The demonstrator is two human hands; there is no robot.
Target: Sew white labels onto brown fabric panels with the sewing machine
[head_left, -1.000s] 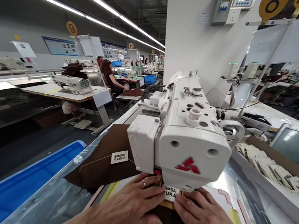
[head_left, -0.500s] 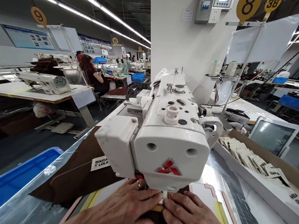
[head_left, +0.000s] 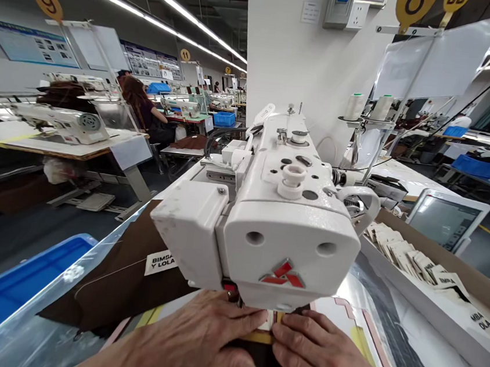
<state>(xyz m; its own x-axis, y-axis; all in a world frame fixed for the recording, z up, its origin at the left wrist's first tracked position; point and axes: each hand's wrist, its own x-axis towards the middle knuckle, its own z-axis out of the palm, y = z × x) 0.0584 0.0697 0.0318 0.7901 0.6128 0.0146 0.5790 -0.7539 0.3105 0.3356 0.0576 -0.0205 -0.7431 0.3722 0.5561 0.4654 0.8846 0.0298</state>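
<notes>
A white sewing machine (head_left: pixel 287 234) with a red three-diamond badge fills the middle of the view. Below its head, my left hand (head_left: pixel 212 332) lies flat with fingers stretched out, pressing on dark brown fabric (head_left: pixel 253 354). My right hand (head_left: pixel 313 348) rests flat on the same fabric to the right, its fingertips close to the left hand's. Between the fingertips shows a small white label (head_left: pixel 269 320) with a yellow edge beside it. The machine head hides the needle area. Another brown piece (head_left: pixel 115 287) bearing a "BIMBA Y LOLA" label (head_left: pixel 160 262) lies to the left.
At right stands a long box (head_left: pixel 398 264) of white printed labels, with a tilted screen (head_left: pixel 446 219) behind it. A blue bin (head_left: pixel 20 276) sits low on the left. Thread cones (head_left: pixel 354 107) stand at the back right. A person (head_left: pixel 141 108) sits at a distant table.
The view has shifted slightly to the right and down. My hands stay flat on the fabric beneath the machine head, with the gap between their fingertips slightly wider.
</notes>
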